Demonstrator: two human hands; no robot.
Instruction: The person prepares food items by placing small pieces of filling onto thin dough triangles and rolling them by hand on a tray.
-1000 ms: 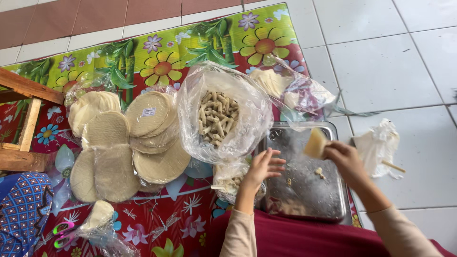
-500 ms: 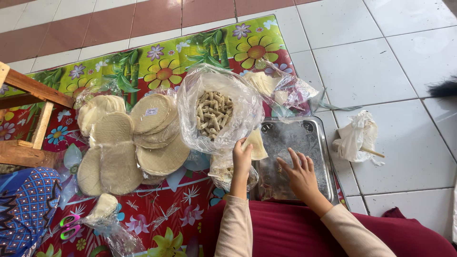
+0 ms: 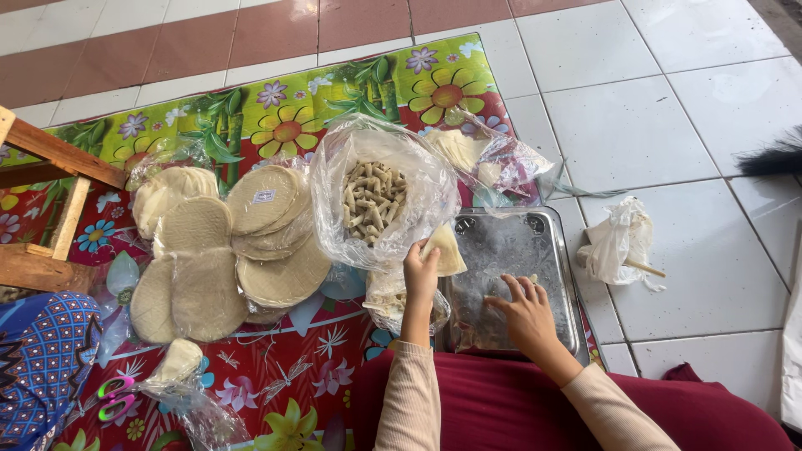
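Covering the floor's left half, a flowered plastic mat [image 3: 276, 125] carries stacked round pale wrappers [image 3: 225, 250] and, near its right edge, a clear bag of finished beige rolls [image 3: 372, 200]. Beside that edge lies a rectangular steel tray [image 3: 547, 250], nearly bare. Left hand [image 3: 420, 271] pinches one triangular wrapper piece [image 3: 447, 250]; right hand [image 3: 525, 305] rests flat and released on the tray. Many rolls look done, many wrappers remain; bare tiles right of the tray leave room.

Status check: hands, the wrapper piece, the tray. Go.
Left hand pinching pale wrapper piece at tray edge. Right hand flat, fingers spread, on metal tray. Bag of rolls close beside left grip.
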